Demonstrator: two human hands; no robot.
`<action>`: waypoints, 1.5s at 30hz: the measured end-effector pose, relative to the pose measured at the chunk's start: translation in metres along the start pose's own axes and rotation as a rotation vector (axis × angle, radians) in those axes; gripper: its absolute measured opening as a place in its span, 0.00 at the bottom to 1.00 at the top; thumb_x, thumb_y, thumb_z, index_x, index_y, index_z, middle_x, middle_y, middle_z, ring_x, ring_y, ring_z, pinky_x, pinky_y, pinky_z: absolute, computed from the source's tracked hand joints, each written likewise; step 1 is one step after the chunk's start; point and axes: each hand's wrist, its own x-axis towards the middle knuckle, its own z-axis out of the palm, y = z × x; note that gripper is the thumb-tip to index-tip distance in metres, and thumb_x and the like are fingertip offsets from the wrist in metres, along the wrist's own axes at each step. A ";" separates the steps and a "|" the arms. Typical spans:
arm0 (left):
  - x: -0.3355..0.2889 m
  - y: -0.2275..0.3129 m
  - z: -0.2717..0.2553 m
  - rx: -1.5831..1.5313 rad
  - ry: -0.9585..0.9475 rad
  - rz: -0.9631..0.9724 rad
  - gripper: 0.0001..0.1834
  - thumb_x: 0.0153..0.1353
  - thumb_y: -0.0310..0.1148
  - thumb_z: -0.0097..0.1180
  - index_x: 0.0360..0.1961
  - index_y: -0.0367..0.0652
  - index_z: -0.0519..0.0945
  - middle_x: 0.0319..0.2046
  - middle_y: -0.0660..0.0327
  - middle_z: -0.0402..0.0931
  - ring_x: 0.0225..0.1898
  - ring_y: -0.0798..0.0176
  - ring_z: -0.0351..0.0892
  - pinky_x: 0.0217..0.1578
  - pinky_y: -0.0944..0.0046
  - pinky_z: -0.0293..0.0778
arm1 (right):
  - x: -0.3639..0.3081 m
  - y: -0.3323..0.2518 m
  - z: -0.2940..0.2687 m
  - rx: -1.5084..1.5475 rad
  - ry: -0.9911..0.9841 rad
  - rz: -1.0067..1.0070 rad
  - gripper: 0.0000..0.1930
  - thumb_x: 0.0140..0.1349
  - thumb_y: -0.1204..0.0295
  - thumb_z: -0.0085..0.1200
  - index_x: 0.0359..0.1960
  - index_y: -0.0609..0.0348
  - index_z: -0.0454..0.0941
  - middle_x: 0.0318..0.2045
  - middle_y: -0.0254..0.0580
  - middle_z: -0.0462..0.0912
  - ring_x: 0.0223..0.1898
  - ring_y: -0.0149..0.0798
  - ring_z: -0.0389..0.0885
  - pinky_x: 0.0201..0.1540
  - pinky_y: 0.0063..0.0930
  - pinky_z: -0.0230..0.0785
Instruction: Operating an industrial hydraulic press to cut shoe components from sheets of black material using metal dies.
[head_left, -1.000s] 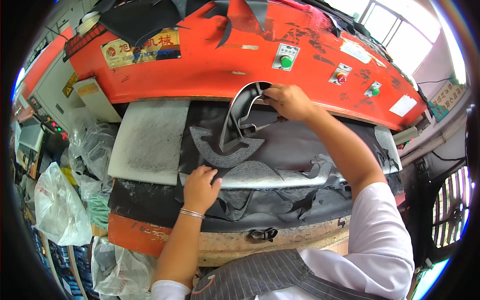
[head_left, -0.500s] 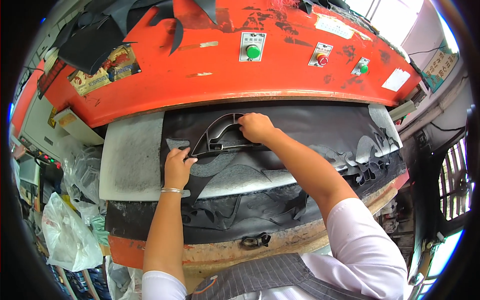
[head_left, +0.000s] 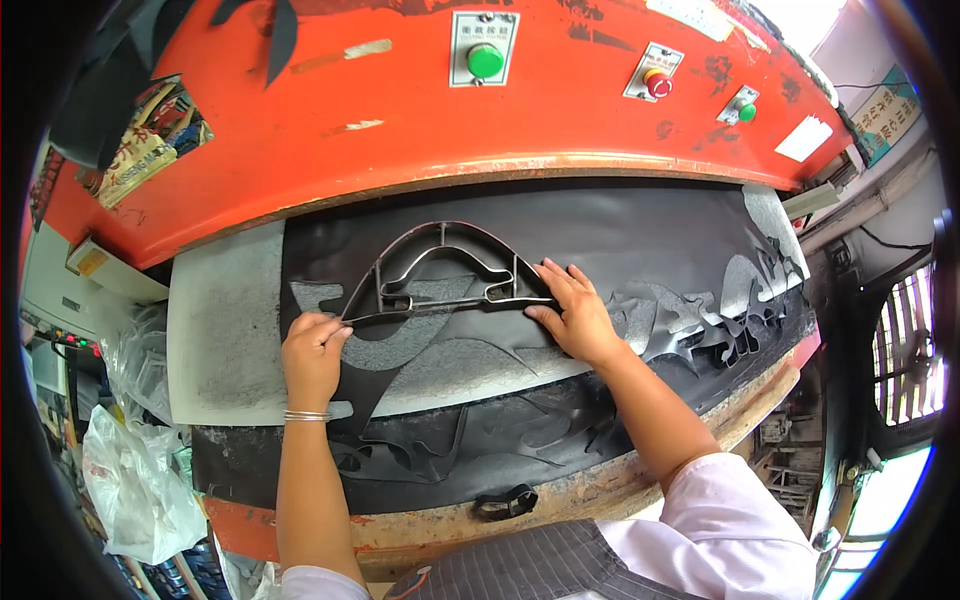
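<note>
A metal cutting die point(head_left: 443, 232), arch-shaped with inner struts and a straight lower bar, rests on a black sheet point(head_left: 610, 225). My left hand point(head_left: 312, 355), a bangle at its wrist, has thumb and fingers pinched at the die's left tip. At the right tip, my right hand point(head_left: 578, 318) holds the corner between its thumb and spread fingers. Under the die's lower left side, cut-out gaps in the sheet bare a speckled grey-white board point(head_left: 225, 350).
An orange-red press beam point(head_left: 400, 120) spans the far side, bearing a green button point(head_left: 485, 62), a red button point(head_left: 657, 84) and a smaller green one point(head_left: 747, 112). Black offcuts point(head_left: 400, 455) lie along the near edge. A small dark metal loop point(head_left: 506, 503) sits on the front ledge.
My right hand has gone from the die's top down to its right tip, its fingers now more spread. The die shows whole. The view has shifted closer to the board.
</note>
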 end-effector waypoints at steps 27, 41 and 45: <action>0.000 0.010 -0.007 0.062 0.035 -0.062 0.07 0.50 0.27 0.64 0.30 0.35 0.83 0.28 0.56 0.79 0.31 0.57 0.79 0.35 0.63 0.72 | 0.002 -0.002 -0.008 -0.008 0.038 -0.093 0.28 0.56 0.62 0.61 0.57 0.60 0.71 0.53 0.55 0.76 0.58 0.50 0.72 0.65 0.46 0.55; -0.022 0.015 0.001 -0.258 0.286 -0.166 0.19 0.57 0.30 0.63 0.50 0.37 0.78 0.39 0.57 0.77 0.36 0.65 0.78 0.40 0.65 0.74 | -0.136 0.032 -0.094 0.555 -0.353 0.292 0.27 0.62 0.56 0.55 0.58 0.61 0.71 0.59 0.51 0.72 0.63 0.45 0.67 0.64 0.40 0.57; 0.030 0.145 0.009 -0.275 0.077 0.137 0.09 0.59 0.31 0.60 0.39 0.38 0.82 0.31 0.58 0.78 0.34 0.64 0.79 0.36 0.68 0.73 | -0.047 0.082 -0.169 0.417 0.805 0.271 0.23 0.71 0.59 0.41 0.57 0.65 0.71 0.54 0.50 0.75 0.57 0.41 0.71 0.61 0.34 0.59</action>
